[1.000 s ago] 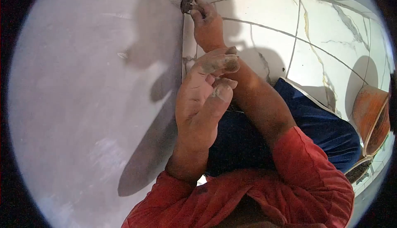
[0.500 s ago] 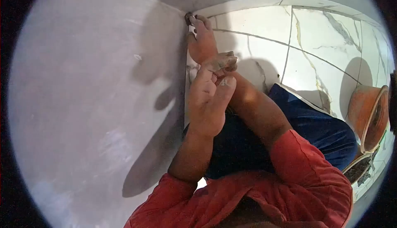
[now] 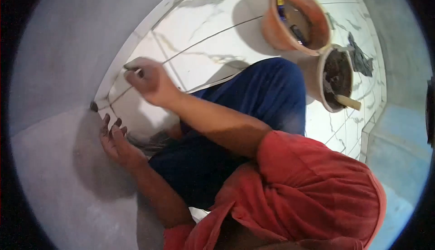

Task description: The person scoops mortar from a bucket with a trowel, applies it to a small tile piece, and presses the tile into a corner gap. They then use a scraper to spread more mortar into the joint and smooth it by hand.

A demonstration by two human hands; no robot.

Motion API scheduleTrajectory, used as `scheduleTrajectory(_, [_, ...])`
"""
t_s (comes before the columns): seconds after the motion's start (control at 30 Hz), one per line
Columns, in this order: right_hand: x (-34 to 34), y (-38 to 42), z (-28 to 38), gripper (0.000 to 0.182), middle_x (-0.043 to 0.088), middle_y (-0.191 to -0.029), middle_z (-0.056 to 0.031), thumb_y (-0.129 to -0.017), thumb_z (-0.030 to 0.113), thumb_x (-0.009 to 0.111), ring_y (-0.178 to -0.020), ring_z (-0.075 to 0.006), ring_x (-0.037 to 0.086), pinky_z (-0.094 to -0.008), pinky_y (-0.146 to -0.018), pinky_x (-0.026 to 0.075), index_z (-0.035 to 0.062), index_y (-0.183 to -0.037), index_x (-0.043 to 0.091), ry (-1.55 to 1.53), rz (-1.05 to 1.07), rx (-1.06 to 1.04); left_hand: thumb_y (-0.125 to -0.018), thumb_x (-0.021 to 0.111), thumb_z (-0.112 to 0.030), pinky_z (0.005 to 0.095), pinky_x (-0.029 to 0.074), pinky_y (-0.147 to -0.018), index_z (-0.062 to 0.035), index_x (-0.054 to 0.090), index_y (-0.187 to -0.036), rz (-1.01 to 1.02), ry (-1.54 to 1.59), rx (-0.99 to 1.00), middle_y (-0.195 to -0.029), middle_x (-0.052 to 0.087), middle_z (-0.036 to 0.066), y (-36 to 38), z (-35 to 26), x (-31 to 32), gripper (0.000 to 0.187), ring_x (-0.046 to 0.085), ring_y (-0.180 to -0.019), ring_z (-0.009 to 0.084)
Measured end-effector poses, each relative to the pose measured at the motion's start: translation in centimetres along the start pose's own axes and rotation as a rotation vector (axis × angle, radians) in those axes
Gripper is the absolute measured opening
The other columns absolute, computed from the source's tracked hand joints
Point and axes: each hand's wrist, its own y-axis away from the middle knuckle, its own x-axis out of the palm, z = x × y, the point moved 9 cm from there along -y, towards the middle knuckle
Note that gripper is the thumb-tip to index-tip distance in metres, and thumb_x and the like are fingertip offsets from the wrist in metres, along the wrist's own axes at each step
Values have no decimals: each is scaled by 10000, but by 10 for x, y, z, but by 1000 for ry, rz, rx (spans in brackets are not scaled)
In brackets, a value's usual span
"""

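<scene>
Swinging round since the earlier frames, the view is now showing the two hands apart rather than stacked. The right hand [image 3: 152, 81] is curling into a loose fist, fingertips pinching at a grout line [image 3: 213, 37] near the wall edge of the tiled floor [image 3: 204, 14]. The left hand [image 3: 117, 141] is resting with fingers spread against the grey wall [image 3: 59, 168], just below a dark lump [image 3: 94, 106] in the corner. Joints are looking dark and filled, so grouting seems well advanced. An orange bucket [image 3: 281, 34] and a mortar bucket [image 3: 337, 77] are standing nearby.
</scene>
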Motion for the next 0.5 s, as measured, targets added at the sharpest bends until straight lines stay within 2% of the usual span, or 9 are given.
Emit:
scheduleTrajectory(0.03, [-37, -4, 24, 263, 667, -1004, -182, -915, 212, 623, -866, -279, 650, -362, -768, 514, 14, -1084, 656, -56, -12, -89, -941, 546, -186, 337, 461, -841, 31, 535, -1248, 30, -22, -30, -1209, 599, 169, -4, 0, 4, 377, 592, -1050, 244])
scheduleTrajectory(0.07, [-85, -13, 51, 294, 674, -966, -162, -925, 261, 617, -808, -255, 639, -342, -748, 512, 20, -1088, 665, 134, 20, -109, -946, 546, -194, 328, 454, -831, 30, 534, -1254, 59, -45, -60, -1223, 598, 155, -1, 1, 9, 381, 593, -1048, 232])
scheduleTrajectory(0.2, [-301, -50, 100, 334, 721, -956, -166, -895, 301, 636, -861, -269, 695, -376, -794, 532, 34, -1085, 699, 849, -59, -54, -951, 552, -210, 313, 441, -826, 17, 533, -1272, 110, -29, -33, -1244, 598, 128, -3, 12, 9, 393, 590, -1051, 206])
scheduleTrajectory(0.27, [-399, -82, 66, 292, 724, -918, -168, -837, 242, 679, -801, -280, 709, -358, -720, 546, 43, -1047, 719, 1284, 6, 302, -955, 557, -223, 302, 437, -817, 8, 537, -1278, 121, -108, -79, -1248, 606, 106, -4, 16, 8, 397, 596, -1038, 188])
scheduleTrajectory(0.3, [-444, -99, 10, 287, 727, -913, -160, -823, 236, 691, -790, -275, 711, -347, -716, 552, 53, -1040, 728, 1362, 164, 425, -955, 557, -223, 302, 437, -817, 8, 537, -1278, 117, -110, -72, -1248, 606, 106, -6, 17, 9, 397, 596, -1038, 188])
scheduleTrajectory(0.33, [-472, -104, -33, 282, 731, -908, -152, -808, 230, 703, -779, -270, 713, -335, -712, 558, 62, -1033, 736, 1430, 324, 550, -953, 556, -218, 302, 437, -815, 9, 542, -1277, 133, -145, -95, -1239, 610, 105, -7, 20, 11, 396, 602, -1027, 185])
scheduleTrajectory(0.37, [-469, -101, -27, 282, 731, -908, -152, -808, 230, 703, -779, -270, 713, -335, -712, 558, 62, -1033, 736, 1424, 317, 538, -951, 554, -214, 303, 438, -813, 10, 546, -1277, 145, -176, -114, -1230, 614, 103, -10, 24, 14, 396, 607, -1016, 182])
scheduleTrajectory(0.43, [-446, -68, -39, 408, 719, -1055, -124, -914, 224, 616, -958, -232, 703, -364, -855, 553, 102, -1302, 589, 1393, 646, 807, -946, 551, -204, 314, 443, -830, 17, 550, -1273, 136, -225, -112, -1228, 613, 111, -18, 33, 18, 394, 607, -1023, 189])
scheduleTrajectory(0.5, [-464, -55, -83, 394, 714, -1070, -124, -889, 209, 620, -986, -238, 689, -357, -889, 531, 97, -1266, 613, 1321, 554, 827, -941, 549, -195, 325, 448, -847, 24, 554, -1269, 133, -285, -116, -1226, 611, 119, -17, 29, 26, 394, 606, -1030, 196])
